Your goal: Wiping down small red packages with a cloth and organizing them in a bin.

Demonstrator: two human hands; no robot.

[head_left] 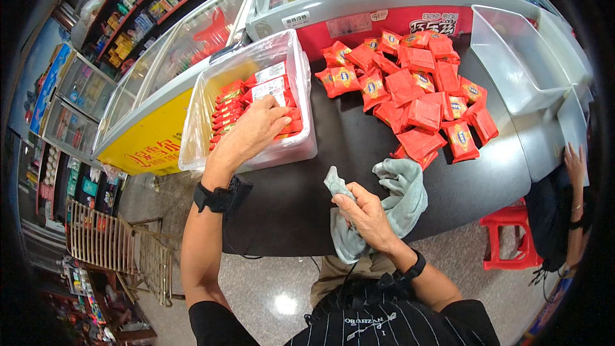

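My left hand (259, 122) reaches into a clear plastic bin (301, 144) on the left of the dark table. Its fingers lie apart over the red packets (225, 115) stacked inside, with no packet visibly gripped; the fingertips seem to touch those beneath. A few packets there show a white printed side. In my right hand (368, 214) is a bunched grey-green cloth (405, 198), its top end poking up past my thumb. The rest of the cloth drapes over the table's near edge. A loose heap of red packets (423, 114) lies on the table, beyond my right hand.
An empty clear bin (522, 83) stands at the right behind the heap. Chest freezers (384, 0) border the far side and left. Another person's hand (574, 163) rests at the right edge, near a red stool (512, 234). A bamboo chair (102, 237) stands at left.
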